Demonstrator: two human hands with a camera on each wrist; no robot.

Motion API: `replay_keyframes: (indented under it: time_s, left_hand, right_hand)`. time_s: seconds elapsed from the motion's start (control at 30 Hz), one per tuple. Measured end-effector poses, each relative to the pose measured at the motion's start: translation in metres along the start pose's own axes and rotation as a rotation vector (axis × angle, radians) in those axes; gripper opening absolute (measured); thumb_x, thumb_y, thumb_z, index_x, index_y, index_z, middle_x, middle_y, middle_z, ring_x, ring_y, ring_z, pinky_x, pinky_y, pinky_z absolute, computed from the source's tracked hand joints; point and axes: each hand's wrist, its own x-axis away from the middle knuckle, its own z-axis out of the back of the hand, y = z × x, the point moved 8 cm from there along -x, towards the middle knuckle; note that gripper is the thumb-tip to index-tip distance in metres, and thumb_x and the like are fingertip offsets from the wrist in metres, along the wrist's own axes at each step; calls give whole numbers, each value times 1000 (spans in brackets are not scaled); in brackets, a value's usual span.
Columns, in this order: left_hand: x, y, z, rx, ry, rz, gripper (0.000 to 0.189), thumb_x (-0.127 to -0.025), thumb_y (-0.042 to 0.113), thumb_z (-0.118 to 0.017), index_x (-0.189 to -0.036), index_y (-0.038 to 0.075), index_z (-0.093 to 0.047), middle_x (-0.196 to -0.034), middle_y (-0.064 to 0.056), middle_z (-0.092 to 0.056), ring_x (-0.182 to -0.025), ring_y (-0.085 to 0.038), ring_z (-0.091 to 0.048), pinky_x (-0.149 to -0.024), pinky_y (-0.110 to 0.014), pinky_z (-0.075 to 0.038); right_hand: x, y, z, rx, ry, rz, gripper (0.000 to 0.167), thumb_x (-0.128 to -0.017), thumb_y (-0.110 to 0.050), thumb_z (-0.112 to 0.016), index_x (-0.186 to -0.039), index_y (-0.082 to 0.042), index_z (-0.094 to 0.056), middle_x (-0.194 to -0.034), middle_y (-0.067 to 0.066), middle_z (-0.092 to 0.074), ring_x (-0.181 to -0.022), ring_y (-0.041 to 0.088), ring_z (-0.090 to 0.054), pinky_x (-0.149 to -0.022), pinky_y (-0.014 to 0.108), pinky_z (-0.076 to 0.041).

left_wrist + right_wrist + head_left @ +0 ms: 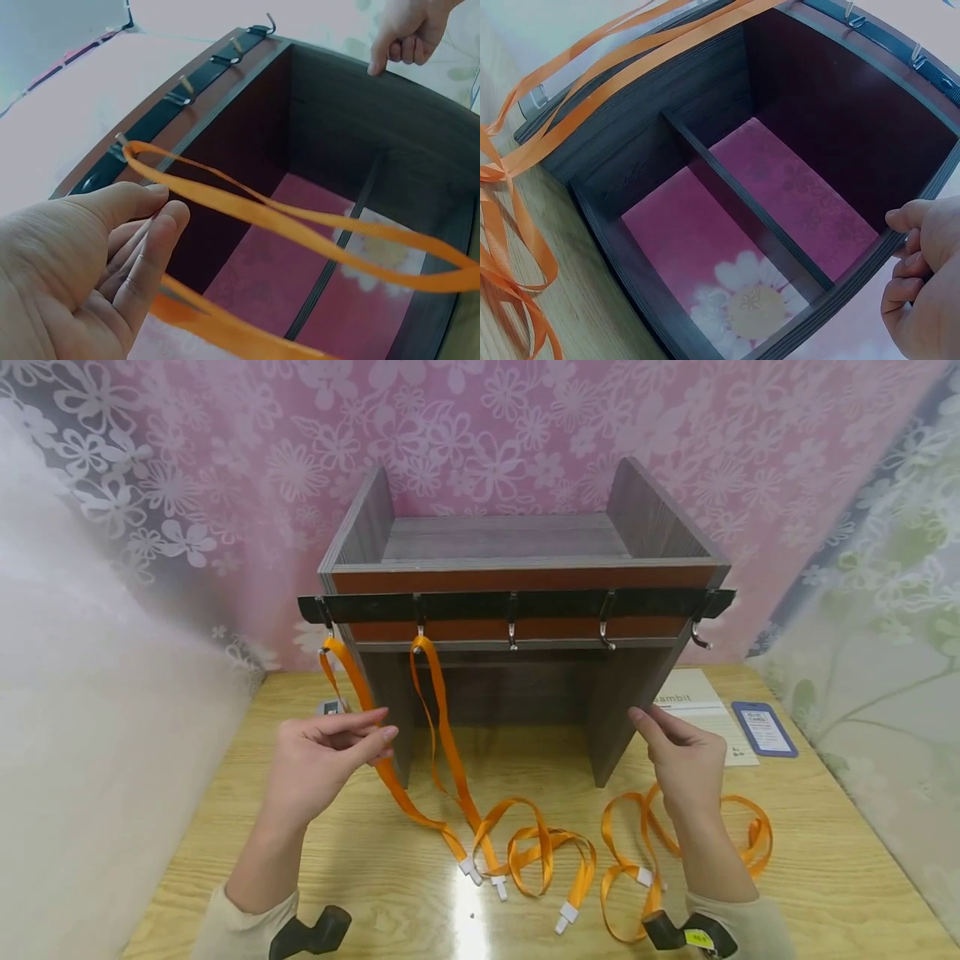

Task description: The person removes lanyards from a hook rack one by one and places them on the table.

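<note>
A grey wooden shelf unit (525, 578) stands on the table, a black hook rail (465, 607) across its front. Orange lanyards loop over the two leftmost hooks: the outer lanyard (345, 660) and the inner lanyard (442, 718). Beside the outer one is my left hand (322, 756), thumb and index extended with a small gap between their tips and nothing held. In the left wrist view an orange strap (247, 210) runs past these fingertips. My right hand (686, 760) pinches the front edge of the right side panel (855, 292), thumb on its inner face, other fingers curled outside.
Two more orange lanyards, one in the middle (551, 852) and one at the right (611, 877), lie coiled on the wooden table (840, 860). Behind the right hand are a cream booklet (708, 727) and a blue card holder (765, 729). A flowered pink curtain (495, 435) hangs behind.
</note>
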Motion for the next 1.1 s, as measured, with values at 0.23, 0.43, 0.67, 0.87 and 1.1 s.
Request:
replay_keyframes:
  time_s: [0.23, 0.43, 0.67, 0.87, 1.1]
  left_hand:
    - [-9, -5, -17, -12, -31, 87, 37, -83, 23, -83, -115, 6, -75, -84, 2, -77, -72, -16, -76, -75, -30, -65]
    - [-19, -13, -33, -35, -45, 124, 40, -82, 30, -84, -117, 11, -75, -87, -2, -78, -72, -19, -75, -75, -27, -64]
    - [-18, -19, -48, 9, -54, 159, 41, -82, 23, -84, -118, 6, -74, -90, -8, -77, -71, -16, -74, -71, -28, -64]
    - [-19, -25, -55, -5, -44, 131, 37, -82, 22, -84, -113, 4, -76, -89, -12, -77, -70, -19, -75, -69, -33, -65]
    - [-25, -32, -67, -28, -55, 77, 25, -84, 18, -82, -102, 0, -78, -84, -14, -76, -65, -18, -74, -64, -38, -65]
  right_hand:
    - [0, 1, -2, -55, -5, -21, 31, -79, -20, -87, -105, -6, -79, -76, -13, -75, -58, 5, -51, -49, 15, -44]
    - [-1, 1, -3, -98, -10, -9, 27, -79, -19, -86, -103, -6, -80, -70, -11, -72, -53, 4, -46, -44, 16, -37]
    - [2, 5, -4, -94, -22, -13, 25, -79, -19, -86, -101, -7, -81, -71, -11, -72, -53, 4, -46, -43, 16, -36]
    - [3, 5, -5, -135, -31, 11, 24, -79, -16, -86, -100, -5, -81, -62, -8, -65, -48, 5, -42, -39, 19, -28]
    - [0, 3, -6, -162, -19, 39, 23, -80, -13, -85, -100, -2, -80, -62, -7, -66, -47, 5, -41, -42, 17, -32]
